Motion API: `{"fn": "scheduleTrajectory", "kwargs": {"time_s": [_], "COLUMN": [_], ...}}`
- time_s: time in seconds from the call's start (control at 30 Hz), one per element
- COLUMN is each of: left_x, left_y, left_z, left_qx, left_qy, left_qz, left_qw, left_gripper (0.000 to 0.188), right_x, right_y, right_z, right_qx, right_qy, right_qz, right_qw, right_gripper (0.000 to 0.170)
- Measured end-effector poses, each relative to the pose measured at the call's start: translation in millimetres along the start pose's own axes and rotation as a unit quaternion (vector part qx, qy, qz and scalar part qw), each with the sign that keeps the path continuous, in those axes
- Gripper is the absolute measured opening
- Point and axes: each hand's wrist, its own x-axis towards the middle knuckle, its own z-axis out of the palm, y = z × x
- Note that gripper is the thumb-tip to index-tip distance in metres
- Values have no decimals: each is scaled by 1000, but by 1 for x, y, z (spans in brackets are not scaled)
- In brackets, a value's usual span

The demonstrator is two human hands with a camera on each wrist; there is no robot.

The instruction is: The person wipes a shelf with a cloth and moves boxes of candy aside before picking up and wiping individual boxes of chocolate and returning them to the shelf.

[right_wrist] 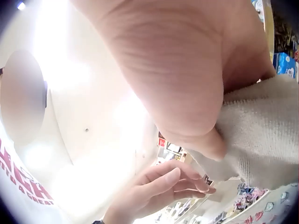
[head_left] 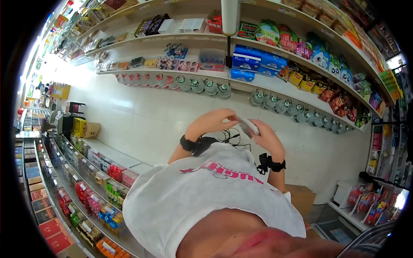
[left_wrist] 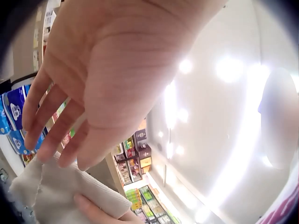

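Observation:
A small light-grey knitted cloth [head_left: 248, 127] is held up in front of the shirt, between the two hands. My right hand [head_left: 269, 138] grips it, the thumb pressed on its face in the right wrist view. Ribbed texture and a seam show on the cloth [left_wrist: 70, 193] in the left wrist view. My left hand [head_left: 211, 122] is beside the cloth's other end. Its fingers [left_wrist: 53, 114] are loosely extended, with the tips right at the cloth's edge. From the right wrist, the left hand [right_wrist: 152, 193] appears with thumb and fingers relaxed.
Ahead, shelves carry blue packs [head_left: 246, 60] and snack bags [head_left: 307, 81]. Large clear bottles [head_left: 211, 88] stand in a row on the floor below. To the left runs a glass display counter [head_left: 86, 180] full of small packages. A cardboard box [head_left: 301, 198] sits behind the right arm.

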Motion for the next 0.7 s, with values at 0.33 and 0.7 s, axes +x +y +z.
{"fn": "scheduleTrajectory", "kwargs": {"time_s": [0.33, 0.7], "left_x": [-13, 41], "left_y": [-72, -188], "left_z": [-111, -238], "left_qx": [-2, -100], "left_qy": [30, -11], "left_qz": [0, 25], "left_qw": [1000, 995], "left_gripper": [25, 24], "right_x": [120, 225], "right_y": [-33, -83], "right_z": [58, 90], "right_qx": [-76, -56], "right_qy": [-22, 6], "right_qz": [18, 36], "right_qw": [997, 998], "right_gripper": [38, 38]}}
